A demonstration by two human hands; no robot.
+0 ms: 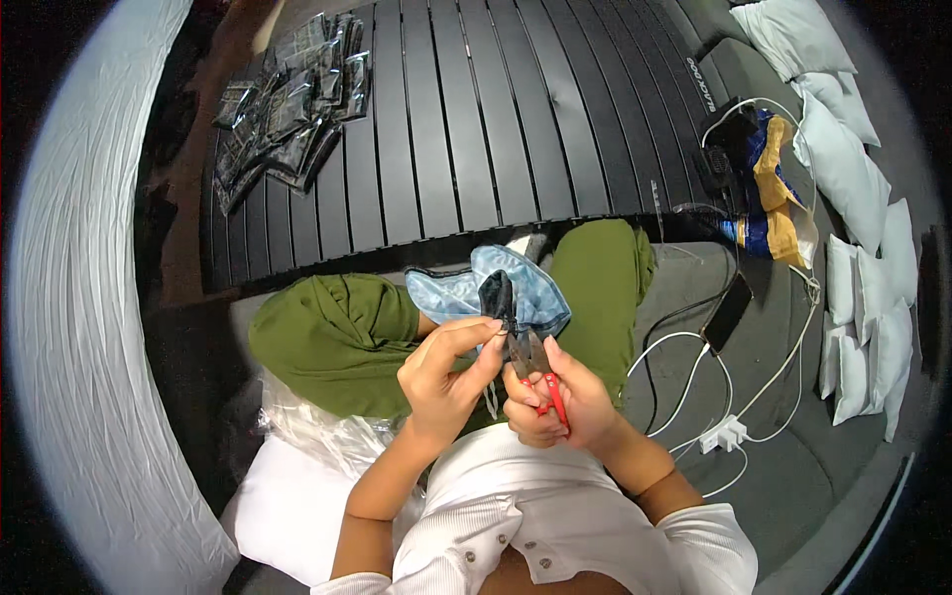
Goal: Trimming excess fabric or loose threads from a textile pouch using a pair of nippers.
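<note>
The right hand (583, 397) has its grip clamped round one pair of snips (536, 363); the left hand (436, 382) has its grip pinched on one black cloth (496, 295), near one blue cloth (446, 294).

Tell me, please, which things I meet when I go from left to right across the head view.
White draped cloth, dark packets in clear wrapping, left hand, right hand holding red-handled snips, black phone, pale cushions at the lower right.
</note>
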